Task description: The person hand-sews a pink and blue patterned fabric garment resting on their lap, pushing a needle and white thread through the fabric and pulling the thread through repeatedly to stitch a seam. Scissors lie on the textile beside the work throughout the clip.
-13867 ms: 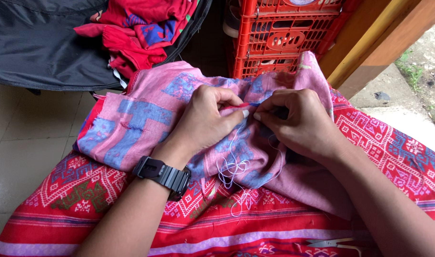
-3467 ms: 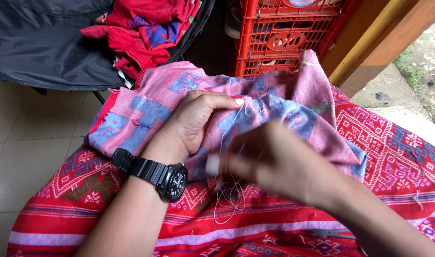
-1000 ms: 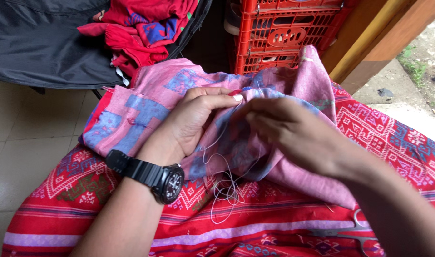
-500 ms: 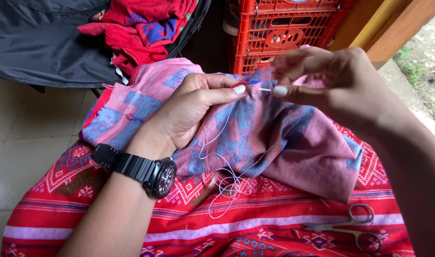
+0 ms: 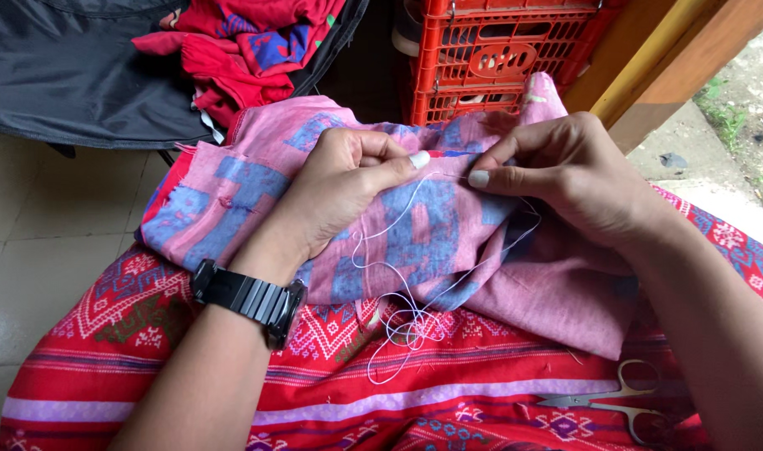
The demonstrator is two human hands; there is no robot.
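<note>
No packages, labels, signs, screens.

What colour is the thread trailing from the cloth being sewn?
White. The thread loops in a loose tangle over the red patterned cloth, seen clearly in the head view.

Matt woven pink cloth (image 5: pixel 415 242); shiny metal scissors (image 5: pixel 624 405); glossy plastic crate (image 5: pixel 502 58).
</note>
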